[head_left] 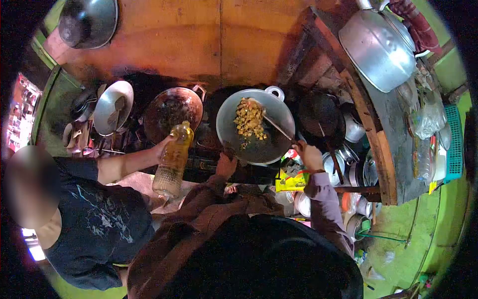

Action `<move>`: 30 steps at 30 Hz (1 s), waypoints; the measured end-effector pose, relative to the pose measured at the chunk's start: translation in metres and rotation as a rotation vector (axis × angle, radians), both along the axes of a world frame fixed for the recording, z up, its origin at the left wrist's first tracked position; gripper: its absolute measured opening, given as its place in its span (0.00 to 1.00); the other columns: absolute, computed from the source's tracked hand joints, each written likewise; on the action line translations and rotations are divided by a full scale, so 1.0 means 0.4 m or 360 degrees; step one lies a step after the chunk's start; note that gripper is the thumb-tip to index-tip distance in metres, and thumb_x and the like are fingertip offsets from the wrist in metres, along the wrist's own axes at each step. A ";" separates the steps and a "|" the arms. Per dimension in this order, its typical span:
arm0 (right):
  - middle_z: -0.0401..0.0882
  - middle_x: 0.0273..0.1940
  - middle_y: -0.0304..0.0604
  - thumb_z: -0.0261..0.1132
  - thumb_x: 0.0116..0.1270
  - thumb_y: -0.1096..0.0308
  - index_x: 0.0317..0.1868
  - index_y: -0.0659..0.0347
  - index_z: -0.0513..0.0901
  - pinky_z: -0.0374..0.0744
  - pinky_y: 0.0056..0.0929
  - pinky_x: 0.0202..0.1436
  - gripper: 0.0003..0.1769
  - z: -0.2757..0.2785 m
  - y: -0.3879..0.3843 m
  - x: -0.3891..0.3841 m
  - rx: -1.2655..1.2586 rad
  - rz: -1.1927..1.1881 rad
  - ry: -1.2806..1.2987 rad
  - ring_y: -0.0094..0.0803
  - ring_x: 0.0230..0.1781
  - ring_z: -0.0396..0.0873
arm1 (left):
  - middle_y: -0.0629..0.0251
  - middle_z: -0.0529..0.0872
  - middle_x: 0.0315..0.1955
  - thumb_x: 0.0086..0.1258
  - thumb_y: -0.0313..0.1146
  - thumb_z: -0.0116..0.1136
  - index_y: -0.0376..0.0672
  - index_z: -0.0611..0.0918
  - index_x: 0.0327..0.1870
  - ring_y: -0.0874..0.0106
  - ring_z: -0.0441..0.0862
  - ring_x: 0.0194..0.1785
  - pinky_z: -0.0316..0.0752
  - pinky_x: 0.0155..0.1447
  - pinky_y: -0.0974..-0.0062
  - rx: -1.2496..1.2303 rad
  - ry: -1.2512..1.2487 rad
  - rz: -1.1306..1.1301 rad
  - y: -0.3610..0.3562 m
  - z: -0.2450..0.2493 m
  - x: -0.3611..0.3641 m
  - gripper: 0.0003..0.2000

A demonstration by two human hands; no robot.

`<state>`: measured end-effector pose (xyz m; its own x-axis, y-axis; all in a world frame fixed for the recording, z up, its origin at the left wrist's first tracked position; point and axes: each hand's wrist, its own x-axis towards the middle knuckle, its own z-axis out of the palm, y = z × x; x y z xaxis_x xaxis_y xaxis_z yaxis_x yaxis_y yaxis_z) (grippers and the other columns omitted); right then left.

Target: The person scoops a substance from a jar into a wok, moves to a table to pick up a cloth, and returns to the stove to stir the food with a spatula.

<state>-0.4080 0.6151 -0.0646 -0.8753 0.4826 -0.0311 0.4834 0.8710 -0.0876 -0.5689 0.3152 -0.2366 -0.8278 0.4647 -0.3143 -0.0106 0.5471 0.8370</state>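
A grey metal wok [280,112] sits on the stove in front of me, with browned, diced food [248,119] heaped on its left side. My right hand [309,157] is closed around the handle of a spatula [279,127], whose far end reaches into the food. My left hand [226,166] is closed at the wok's near left edge, on what looks like its handle, partly hidden by something dark. To my left, another person's hand [165,149] tips a bottle of yellow oil [175,159] towards a smaller brown wok [172,107].
A pale pan [113,107] with a utensil in it stands at far left. On the right, a wooden shelf [381,149] bears a large kettle [381,47] and a teal basket [453,142]. A yellow packet [291,182] lies below my right hand. The other person [104,214] stands close on my left.
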 end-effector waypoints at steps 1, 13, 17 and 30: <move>0.78 0.23 0.55 0.52 0.65 0.43 0.46 0.50 0.78 0.76 0.50 0.27 0.22 0.031 -0.007 0.005 0.0180 0.0030 0.0023 0.53 0.27 0.79 | 0.34 0.75 0.47 0.62 0.47 0.53 0.23 0.59 0.57 0.44 0.74 0.52 0.70 0.55 0.57 0.0003 -0.0062 -0.0014 -0.002 -0.010 -0.001 0.34; 0.79 0.32 0.52 0.59 0.65 0.57 0.42 0.60 0.81 0.74 0.37 0.40 0.15 -0.184 0.104 0.163 -0.1450 -0.0014 -0.0059 0.39 0.37 0.79 | 0.36 0.76 0.45 0.63 0.44 0.54 0.22 0.59 0.53 0.45 0.75 0.51 0.71 0.51 0.57 -0.0104 0.0142 -0.0087 -0.003 0.120 0.011 0.32; 0.78 0.30 0.46 0.54 0.67 0.50 0.43 0.63 0.80 0.76 0.35 0.37 0.22 -0.278 -0.023 0.086 -0.1523 -0.0026 -0.0024 0.35 0.29 0.77 | 0.35 0.75 0.45 0.64 0.46 0.53 0.22 0.59 0.53 0.44 0.75 0.51 0.71 0.50 0.56 0.0274 0.0329 -0.0098 -0.012 0.106 0.006 0.32; 0.80 0.21 0.49 0.54 0.65 0.47 0.43 0.50 0.78 0.75 0.44 0.26 0.19 0.041 -0.094 0.127 0.0220 -0.0355 0.0138 0.46 0.21 0.80 | 0.37 0.78 0.40 0.62 0.44 0.55 0.28 0.63 0.50 0.44 0.76 0.48 0.72 0.49 0.55 -0.0055 0.0214 -0.0009 -0.018 0.114 -0.011 0.28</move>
